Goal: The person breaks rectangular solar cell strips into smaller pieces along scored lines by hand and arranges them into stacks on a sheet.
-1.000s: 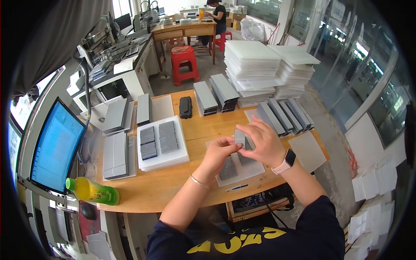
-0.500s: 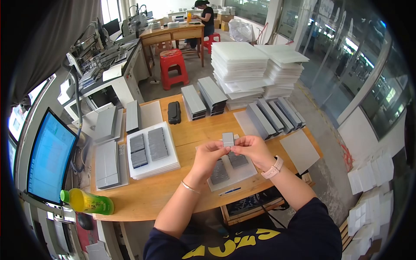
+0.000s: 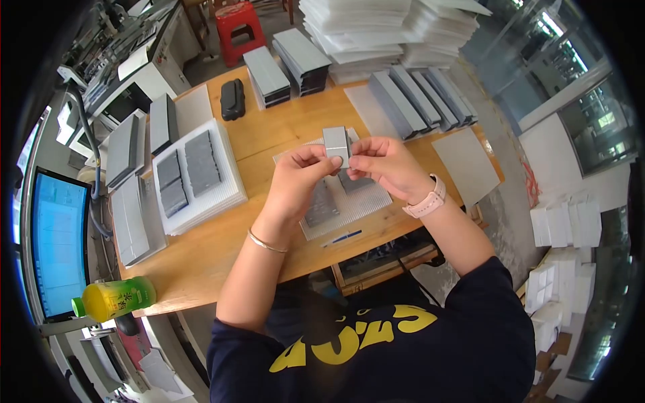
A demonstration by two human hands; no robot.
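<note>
Clamping 1 gray block (image 3: 335, 139) near its lower end in grip of left hand (image 3: 295, 178) and right hand (image 3: 390, 166), apparently leaving upper face visible.

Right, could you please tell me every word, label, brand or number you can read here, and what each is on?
None reads with certainty.
Dark shirt: large yellow letters, too creased to make out the word.
Drink bottle: label characters too blurred to read.
Monitor: anything written is too small to read.
</note>
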